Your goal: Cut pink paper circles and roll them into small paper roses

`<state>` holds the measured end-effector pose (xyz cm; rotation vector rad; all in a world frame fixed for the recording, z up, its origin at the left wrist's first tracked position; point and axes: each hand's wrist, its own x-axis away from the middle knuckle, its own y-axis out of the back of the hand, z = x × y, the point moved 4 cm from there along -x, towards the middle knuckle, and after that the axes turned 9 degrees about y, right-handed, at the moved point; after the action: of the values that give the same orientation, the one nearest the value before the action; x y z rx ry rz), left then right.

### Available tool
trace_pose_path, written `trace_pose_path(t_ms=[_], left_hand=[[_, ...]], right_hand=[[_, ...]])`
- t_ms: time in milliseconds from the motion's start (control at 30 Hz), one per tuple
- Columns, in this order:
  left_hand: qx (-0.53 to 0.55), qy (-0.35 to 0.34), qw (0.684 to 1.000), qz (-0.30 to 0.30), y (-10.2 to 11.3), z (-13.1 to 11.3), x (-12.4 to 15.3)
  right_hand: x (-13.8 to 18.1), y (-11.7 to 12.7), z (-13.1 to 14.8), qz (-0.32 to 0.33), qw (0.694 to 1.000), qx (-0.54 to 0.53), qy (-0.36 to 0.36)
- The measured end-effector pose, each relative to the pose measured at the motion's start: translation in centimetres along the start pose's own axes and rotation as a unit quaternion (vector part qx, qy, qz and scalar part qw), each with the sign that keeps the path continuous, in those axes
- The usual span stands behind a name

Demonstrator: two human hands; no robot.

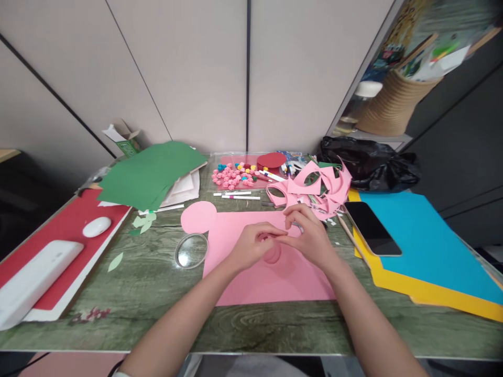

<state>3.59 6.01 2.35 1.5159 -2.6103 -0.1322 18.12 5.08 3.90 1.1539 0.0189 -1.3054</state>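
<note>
Over a large pink paper sheet (251,283), my left hand (251,243) and my right hand (308,238) meet with fingertips touching. Thumb and fingers are pinched together on both; whatever lies between the tips is hidden. Directly below them shows a small round pink piece (272,255) with a ring-like outline; I cannot tell whether it hangs from the fingers or rests on the sheet. A pink paper circle (198,217) lies at the sheet's upper left corner. Beside the sheet's left edge is a clear round ring or lid (191,251).
Pink paper offcuts (314,183) pile behind my right hand. A tray (215,183) holds pink pompoms and red circles. Green sheets (153,173) lie left; a phone (373,229) rests on blue (428,230) and yellow sheets right. Near it are a pencil (353,238) and black bag (369,165).
</note>
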Motion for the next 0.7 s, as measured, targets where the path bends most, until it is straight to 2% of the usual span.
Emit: trace_pose_path(t_ms=[267, 533, 700], left_hand=[[0.035, 0.047, 0.998, 0.019, -0.4, 0.5, -0.3], [0.118, 0.156, 0.980, 0.031, -0.5, 1.8, -0.7], [0.187, 0.165, 0.969, 0.009, -0.1, 2.8, -1.1]], right_hand=[[0.2, -0.5, 0.4, 0.021, 0.999, 0.043, 0.027], [-0.1, -1.0, 1.1, 0.037, 0.993, 0.089, 0.064], [0.2, -1.4, 0.7, 0.024, 0.993, 0.096, 0.063]])
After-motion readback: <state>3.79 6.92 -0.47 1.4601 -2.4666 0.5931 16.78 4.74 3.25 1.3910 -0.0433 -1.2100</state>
